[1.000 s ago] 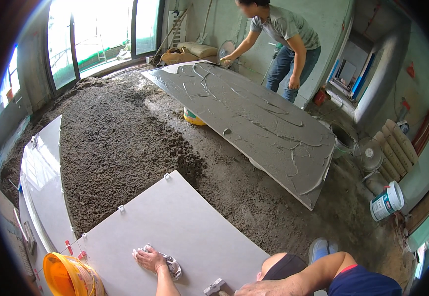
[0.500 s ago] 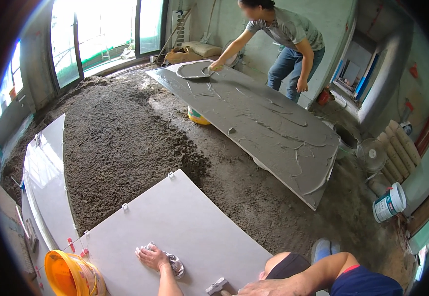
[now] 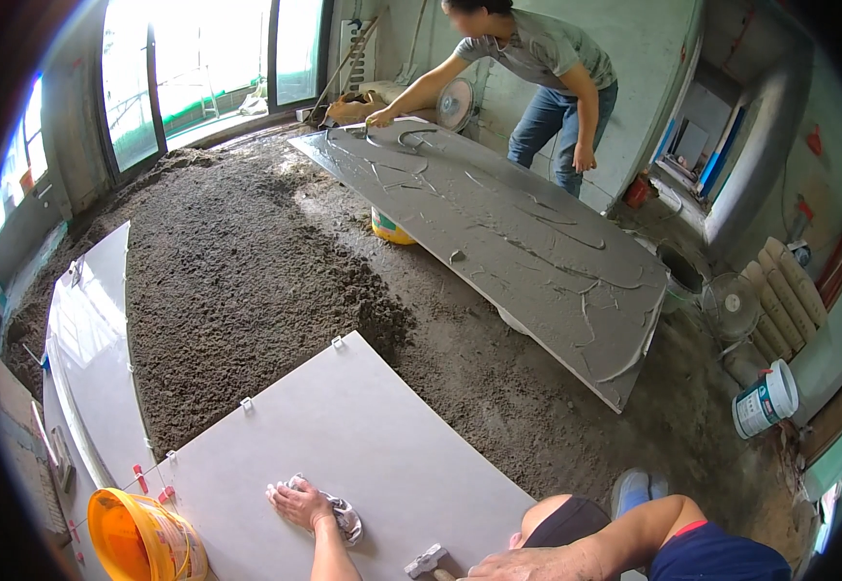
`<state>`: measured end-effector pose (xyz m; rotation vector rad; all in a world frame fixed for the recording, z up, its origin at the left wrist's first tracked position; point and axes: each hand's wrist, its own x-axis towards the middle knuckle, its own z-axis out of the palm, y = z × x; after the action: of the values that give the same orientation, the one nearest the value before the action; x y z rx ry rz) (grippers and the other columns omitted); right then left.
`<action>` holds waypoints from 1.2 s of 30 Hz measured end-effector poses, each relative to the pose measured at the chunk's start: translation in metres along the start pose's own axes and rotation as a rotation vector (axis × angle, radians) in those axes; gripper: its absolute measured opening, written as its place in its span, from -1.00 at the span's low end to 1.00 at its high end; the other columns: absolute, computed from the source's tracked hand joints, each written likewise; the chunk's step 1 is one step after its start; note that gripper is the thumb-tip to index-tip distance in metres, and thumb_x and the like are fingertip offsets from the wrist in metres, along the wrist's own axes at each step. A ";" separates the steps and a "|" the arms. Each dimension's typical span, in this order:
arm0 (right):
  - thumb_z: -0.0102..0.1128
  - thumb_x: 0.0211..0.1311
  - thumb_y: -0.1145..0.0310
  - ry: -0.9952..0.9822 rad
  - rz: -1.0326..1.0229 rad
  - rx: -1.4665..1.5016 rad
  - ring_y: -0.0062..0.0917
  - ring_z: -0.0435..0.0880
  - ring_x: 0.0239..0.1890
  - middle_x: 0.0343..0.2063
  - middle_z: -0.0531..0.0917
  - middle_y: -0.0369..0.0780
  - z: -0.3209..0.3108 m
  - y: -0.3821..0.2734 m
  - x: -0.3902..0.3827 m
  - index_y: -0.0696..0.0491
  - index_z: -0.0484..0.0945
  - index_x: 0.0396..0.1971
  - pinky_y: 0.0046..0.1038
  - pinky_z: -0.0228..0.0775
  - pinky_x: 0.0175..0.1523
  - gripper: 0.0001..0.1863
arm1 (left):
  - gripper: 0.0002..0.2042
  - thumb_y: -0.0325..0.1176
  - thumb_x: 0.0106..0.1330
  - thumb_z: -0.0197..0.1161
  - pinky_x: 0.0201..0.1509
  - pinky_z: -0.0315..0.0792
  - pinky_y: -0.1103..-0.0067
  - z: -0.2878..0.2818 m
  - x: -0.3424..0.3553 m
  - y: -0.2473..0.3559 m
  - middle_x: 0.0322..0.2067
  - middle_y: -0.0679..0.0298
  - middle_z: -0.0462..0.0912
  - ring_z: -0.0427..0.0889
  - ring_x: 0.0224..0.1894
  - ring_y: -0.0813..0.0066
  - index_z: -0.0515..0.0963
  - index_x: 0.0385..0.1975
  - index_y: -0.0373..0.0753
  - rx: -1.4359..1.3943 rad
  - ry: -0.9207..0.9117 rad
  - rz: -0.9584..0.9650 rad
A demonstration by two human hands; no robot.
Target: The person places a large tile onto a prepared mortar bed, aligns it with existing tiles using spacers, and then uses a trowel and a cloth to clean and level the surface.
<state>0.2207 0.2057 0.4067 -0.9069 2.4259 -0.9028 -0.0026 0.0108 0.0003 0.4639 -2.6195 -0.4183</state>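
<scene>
The left fingers (image 3: 284, 497) rest over a crumpled cloth (image 3: 347, 523) on the pale tile (image 3: 363, 426), near a hammer (image 3: 427, 561).

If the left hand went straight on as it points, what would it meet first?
Across the pale tile, the left hand would probably first meet the tile's far edge, where white clips sit; which clip, if any, is unclear.

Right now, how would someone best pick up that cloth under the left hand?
Probably by gripping the cloth at its bunched folds, coming from the person's right: they stick out on that side of the left hand, which covers much of the rest from above.
</scene>
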 end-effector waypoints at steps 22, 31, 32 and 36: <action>0.06 0.16 0.20 -0.002 -0.015 0.006 -0.21 0.50 -0.32 -0.38 0.45 -0.11 0.003 0.002 0.002 0.07 0.36 -0.35 -0.24 0.35 -0.22 -0.75 | -0.62 -0.18 0.23 0.05 0.27 0.14 0.26 0.000 0.006 -0.010 0.08 0.01 0.35 0.28 0.19 0.10 0.37 -0.11 -0.38 0.017 0.042 0.007; 0.05 0.16 0.20 -0.011 -0.014 0.019 -0.20 0.50 -0.31 -0.37 0.45 -0.10 0.001 0.002 0.001 0.07 0.36 -0.35 -0.23 0.34 -0.21 -0.76 | -0.61 -0.18 0.22 0.05 0.28 0.13 0.27 0.000 0.006 -0.008 0.08 0.01 0.35 0.26 0.20 0.11 0.38 -0.11 -0.40 0.025 0.021 -0.006; 0.05 0.16 0.20 -0.009 -0.019 0.021 -0.20 0.50 -0.31 -0.37 0.45 -0.10 0.001 0.002 0.002 0.07 0.36 -0.35 -0.23 0.34 -0.21 -0.76 | -0.60 -0.18 0.23 0.04 0.29 0.13 0.28 0.000 0.007 -0.011 0.08 0.01 0.34 0.26 0.20 0.11 0.38 -0.10 -0.40 0.031 0.027 -0.002; 0.06 0.16 0.20 -0.008 0.008 0.011 -0.19 0.50 -0.31 -0.37 0.45 -0.10 0.001 0.000 -0.001 0.07 0.36 -0.35 -0.22 0.34 -0.22 -0.76 | -0.60 -0.18 0.23 0.04 0.30 0.12 0.29 0.001 0.001 0.000 0.08 0.02 0.34 0.25 0.21 0.12 0.38 -0.09 -0.40 0.006 0.002 -0.002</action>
<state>0.2215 0.2058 0.4061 -0.8941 2.4142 -0.9071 -0.0039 0.0109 -0.0002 0.4687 -2.6193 -0.4113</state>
